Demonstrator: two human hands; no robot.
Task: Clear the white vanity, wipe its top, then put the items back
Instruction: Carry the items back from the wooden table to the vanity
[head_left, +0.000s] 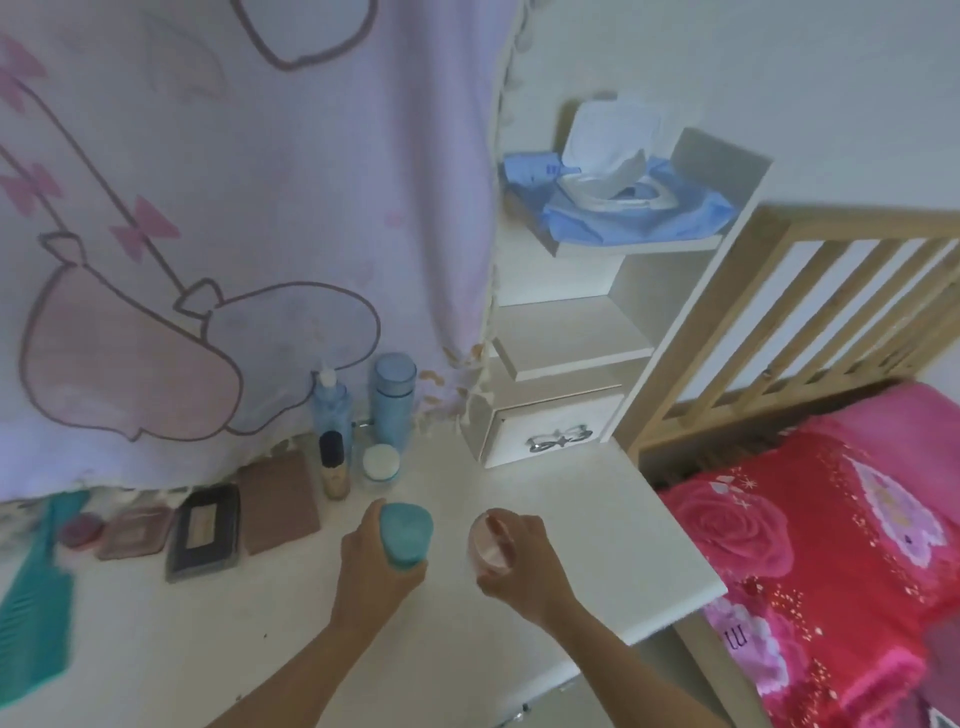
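My left hand (371, 564) grips a teal container (407, 535) with a rounded lid, just above the white vanity top (582, 525). To its right, my right hand (524, 564) holds a small pink jar (485, 540), fingers curled round its rim. Along the back of the vanity stand two blue bottles (394, 400), a slim foundation bottle (332, 465) and a white-lidded jar (381, 464). Left of them lie brown and dark make-up palettes (205, 530), a small red compact (81, 530) and a teal comb (36, 603).
A pink-and-white printed cloth (234, 208) hangs behind the vanity. At the right rear, white shelves (576, 338) carry a blue wet-wipe pack (623, 200) above a small drawer (550, 439). A wooden bed frame (810, 312) and red floral bedding (810, 545) adjoin the vanity's right edge.
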